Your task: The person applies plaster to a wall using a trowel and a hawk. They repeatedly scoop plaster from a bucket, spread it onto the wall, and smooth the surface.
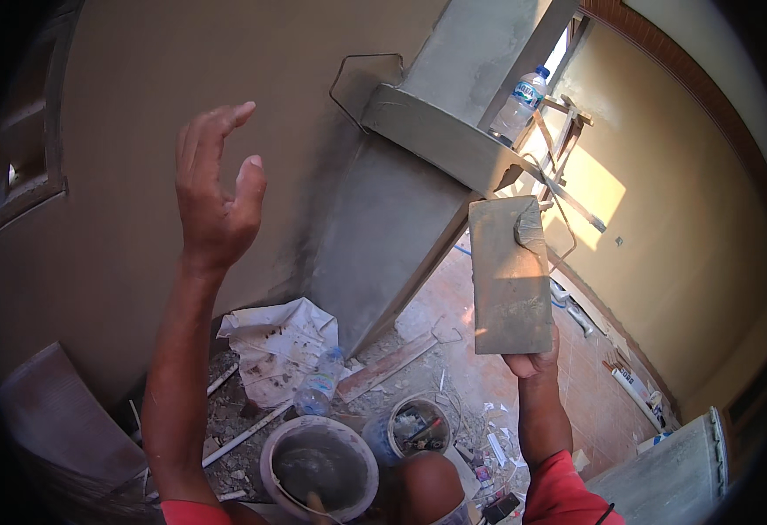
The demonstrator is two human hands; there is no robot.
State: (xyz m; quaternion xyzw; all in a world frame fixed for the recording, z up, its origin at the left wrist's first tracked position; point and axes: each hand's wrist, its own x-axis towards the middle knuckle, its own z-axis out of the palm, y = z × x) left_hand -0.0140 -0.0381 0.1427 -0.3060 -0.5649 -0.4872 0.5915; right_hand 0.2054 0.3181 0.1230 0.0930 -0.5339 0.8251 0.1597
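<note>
My right hand (536, 359) grips a rectangular plastering float (510, 289) from behind, so most of its fingers are hidden. The float's flat grey face is turned toward me, and a small dab of wet mortar (530, 229) clings near its upper right edge. Raised on the left, my left hand (217, 192) is empty, with thumb and fingers apart and slightly curled. Ahead stands a grey plastered pillar (383, 219) with a jutting ledge (440, 131). The float's top lies just below the ledge's right end in view.
Below me are a bucket of grey slurry (265, 464), a smaller tool bucket (392, 429), a crumpled white sack (270, 337) and rubble. A water bottle (522, 105) stands on the ledge. Bent metal rods (340, 79) stick out at its ends. A wooden trestle (567, 131) stands beyond.
</note>
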